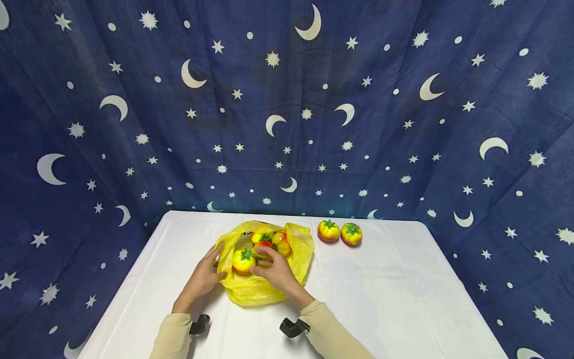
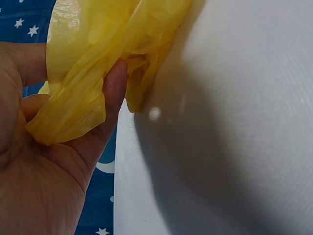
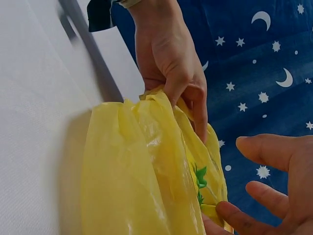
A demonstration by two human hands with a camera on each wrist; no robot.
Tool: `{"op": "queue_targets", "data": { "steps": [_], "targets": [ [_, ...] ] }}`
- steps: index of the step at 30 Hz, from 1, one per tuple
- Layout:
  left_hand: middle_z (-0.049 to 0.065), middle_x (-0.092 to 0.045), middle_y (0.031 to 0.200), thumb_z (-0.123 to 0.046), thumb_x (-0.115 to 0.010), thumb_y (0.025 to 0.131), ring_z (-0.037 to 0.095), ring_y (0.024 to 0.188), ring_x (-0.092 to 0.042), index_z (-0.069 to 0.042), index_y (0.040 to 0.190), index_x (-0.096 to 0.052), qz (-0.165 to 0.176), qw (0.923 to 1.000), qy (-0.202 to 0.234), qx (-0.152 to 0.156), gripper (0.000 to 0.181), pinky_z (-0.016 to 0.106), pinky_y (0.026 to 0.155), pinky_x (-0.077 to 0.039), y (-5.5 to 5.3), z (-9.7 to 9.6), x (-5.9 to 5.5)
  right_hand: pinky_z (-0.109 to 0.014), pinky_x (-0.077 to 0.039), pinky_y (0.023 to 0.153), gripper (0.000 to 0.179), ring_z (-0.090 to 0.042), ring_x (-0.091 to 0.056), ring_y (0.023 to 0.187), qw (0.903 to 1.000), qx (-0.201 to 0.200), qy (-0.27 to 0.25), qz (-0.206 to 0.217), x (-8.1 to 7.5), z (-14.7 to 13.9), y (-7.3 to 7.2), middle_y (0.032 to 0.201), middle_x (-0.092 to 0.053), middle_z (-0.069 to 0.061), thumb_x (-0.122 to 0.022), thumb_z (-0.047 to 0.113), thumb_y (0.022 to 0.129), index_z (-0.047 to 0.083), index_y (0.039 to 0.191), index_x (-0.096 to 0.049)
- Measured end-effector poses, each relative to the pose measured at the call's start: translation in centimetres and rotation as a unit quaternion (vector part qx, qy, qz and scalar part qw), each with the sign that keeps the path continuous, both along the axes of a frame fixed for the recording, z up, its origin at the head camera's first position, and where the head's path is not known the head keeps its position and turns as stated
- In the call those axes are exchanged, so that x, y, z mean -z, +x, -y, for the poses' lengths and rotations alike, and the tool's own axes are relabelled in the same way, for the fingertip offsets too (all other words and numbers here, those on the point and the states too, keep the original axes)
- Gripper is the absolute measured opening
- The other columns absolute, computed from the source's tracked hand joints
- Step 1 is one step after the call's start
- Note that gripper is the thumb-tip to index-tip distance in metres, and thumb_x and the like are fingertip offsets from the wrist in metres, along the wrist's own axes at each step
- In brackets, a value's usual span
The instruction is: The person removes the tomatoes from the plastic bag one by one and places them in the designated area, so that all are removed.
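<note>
A yellow plastic bag (image 1: 255, 294) lies with its mouth open, and several yellow-red toy tomatoes (image 1: 242, 263) with green leafy tops are inside it. My left hand (image 1: 203, 275) pinches the bag's left rim; folds of the plastic run between thumb and fingers in the left wrist view. Over the bag's mouth is my right hand (image 1: 277, 271), close to the tomatoes. In the right wrist view its fingers (image 3: 264, 198) are spread and loosely bent, the lower ones at the bag's opening with a green leafy top (image 3: 200, 177) beside them. No tomato shows in its grasp.
Two more toy tomatoes (image 1: 340, 233) sit side by side on the white table (image 1: 403, 299), right of the bag near the back edge. A dark blue curtain (image 1: 314, 164) with moons and stars hangs behind and around the table.
</note>
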State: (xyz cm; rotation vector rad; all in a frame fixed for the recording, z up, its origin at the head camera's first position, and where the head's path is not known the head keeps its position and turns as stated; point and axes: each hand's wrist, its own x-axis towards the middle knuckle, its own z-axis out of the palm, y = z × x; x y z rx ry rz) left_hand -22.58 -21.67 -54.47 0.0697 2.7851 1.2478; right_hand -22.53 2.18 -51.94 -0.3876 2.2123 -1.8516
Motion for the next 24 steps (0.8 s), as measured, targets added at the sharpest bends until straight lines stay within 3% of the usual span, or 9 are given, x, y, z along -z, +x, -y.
{"op": "queue_targets", "data": {
  "steps": [5,13,20,24],
  "targets": [
    [0.018,-0.016,0.164,-0.002,-0.069,0.083,0.042,0.129,-0.05,-0.014,0.158,-0.023,-0.006,1.0,0.0,0.001,0.089,0.058,0.11,-0.04,0.1,0.0,0.3,-0.042,-0.056,0.095,0.058,-0.04,-0.059,0.121,0.9999,0.004,0.016,-0.006,0.1,0.3,0.3,0.14,-0.055,-0.017,-0.076,0.012,0.083,0.009,0.137,-0.055],
    [0.017,-0.016,0.165,-0.001,-0.069,0.083,0.044,0.133,-0.046,-0.014,0.158,-0.022,-0.002,1.0,0.003,-0.004,0.089,0.059,0.113,-0.037,0.1,0.0,0.3,-0.039,-0.057,0.094,0.059,-0.038,-0.058,0.124,0.9992,-0.004,0.039,-0.005,0.7,0.9,0.3,0.144,-0.053,-0.011,-0.078,0.015,0.083,0.012,0.137,-0.056],
    [0.017,-0.015,0.165,0.0,-0.069,0.083,0.045,0.145,-0.029,-0.014,0.158,-0.022,0.003,0.9999,0.01,-0.004,0.089,0.059,0.116,-0.029,0.1,-0.1,0.2,-0.044,-0.053,0.101,0.059,-0.04,-0.054,0.129,0.9979,-0.006,0.063,-0.014,0.6,1.5,0.5,0.147,-0.05,-0.014,-0.077,0.017,0.084,0.014,0.139,-0.055],
    [0.017,-0.016,0.164,0.0,-0.069,0.083,0.046,0.142,-0.035,-0.013,0.157,-0.022,0.001,0.9999,0.01,-0.003,0.089,0.06,0.115,-0.031,0.2,-0.1,0.1,-0.048,-0.049,0.105,0.059,-0.036,-0.055,0.129,0.996,0.001,0.085,-0.027,0.8,1.7,0.6,0.144,-0.053,-0.012,-0.078,0.019,0.083,0.016,0.138,-0.056]
  ]
}}
